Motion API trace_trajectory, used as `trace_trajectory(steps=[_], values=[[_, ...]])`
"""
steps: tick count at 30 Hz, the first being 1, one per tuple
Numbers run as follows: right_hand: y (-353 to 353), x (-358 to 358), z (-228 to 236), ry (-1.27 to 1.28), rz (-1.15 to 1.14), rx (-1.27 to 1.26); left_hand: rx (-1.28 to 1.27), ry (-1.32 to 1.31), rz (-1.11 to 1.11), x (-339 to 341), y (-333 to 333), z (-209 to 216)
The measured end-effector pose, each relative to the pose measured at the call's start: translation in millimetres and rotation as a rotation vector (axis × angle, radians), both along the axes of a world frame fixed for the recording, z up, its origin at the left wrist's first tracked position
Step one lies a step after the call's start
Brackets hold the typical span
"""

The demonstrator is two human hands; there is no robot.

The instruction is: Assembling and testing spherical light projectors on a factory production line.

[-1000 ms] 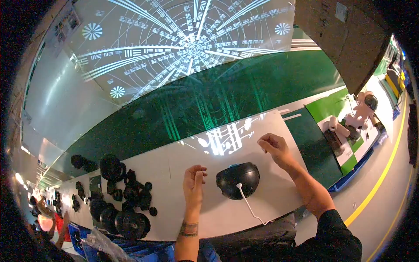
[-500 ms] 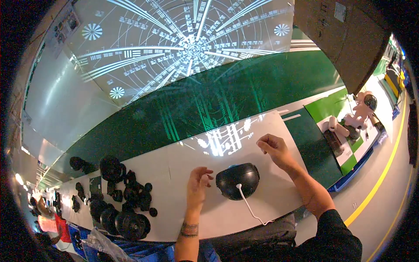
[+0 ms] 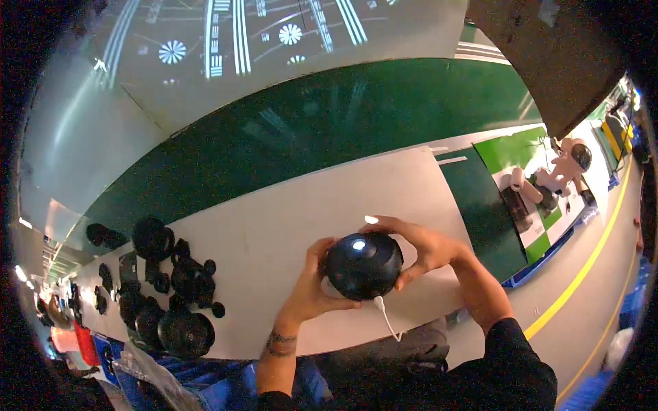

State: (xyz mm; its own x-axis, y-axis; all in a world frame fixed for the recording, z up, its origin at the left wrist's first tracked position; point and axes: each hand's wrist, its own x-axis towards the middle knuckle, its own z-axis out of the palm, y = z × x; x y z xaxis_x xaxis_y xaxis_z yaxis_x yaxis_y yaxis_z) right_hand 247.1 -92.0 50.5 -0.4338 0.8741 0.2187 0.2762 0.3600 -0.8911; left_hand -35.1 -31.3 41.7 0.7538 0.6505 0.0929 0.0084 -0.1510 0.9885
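A round black projector (image 3: 363, 270) with a glowing lens on its upper side sits between my hands, over the white tabletop (image 3: 260, 253). My left hand (image 3: 308, 291) curves round its left side, thumb along the near edge. On the right side my right hand (image 3: 428, 250) grips it, fingers over the far edge and thumb toward the near side. From the projector's near end a white cable (image 3: 388, 322) runs down to the table's front edge. Its light pattern (image 3: 236, 38) shows high on the pale wall. Whether the projector touches the table, I cannot tell.
Several black rounded parts (image 3: 186, 334) stand at the table's left end. To the right, a green and white board (image 3: 510, 147) bears white camera-like devices (image 3: 569, 168). A brown cardboard panel (image 3: 548, 61) hangs at the upper right. Clear plastic wrap (image 3: 147, 373) lies lower left.
Both hands have closed in from either side and taken hold of the projector. It has tilted, and the projected pattern has shifted upward on the wall, leaving the tabletop.
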Motion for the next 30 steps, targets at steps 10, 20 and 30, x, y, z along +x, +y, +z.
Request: trace_trajectory(steps=[10,20,30], values=[[3,-6,11,-0.06,0.069,0.096,0.139,0.037,-0.076,0,9,-2],[-5,-10,15,-0.051,0.069,0.105,0.128,-0.004,-0.085,1,2,4],[-1,-7,31,-0.187,0.129,0.069,0.19,0.141,-0.065,5,-1,-8]])
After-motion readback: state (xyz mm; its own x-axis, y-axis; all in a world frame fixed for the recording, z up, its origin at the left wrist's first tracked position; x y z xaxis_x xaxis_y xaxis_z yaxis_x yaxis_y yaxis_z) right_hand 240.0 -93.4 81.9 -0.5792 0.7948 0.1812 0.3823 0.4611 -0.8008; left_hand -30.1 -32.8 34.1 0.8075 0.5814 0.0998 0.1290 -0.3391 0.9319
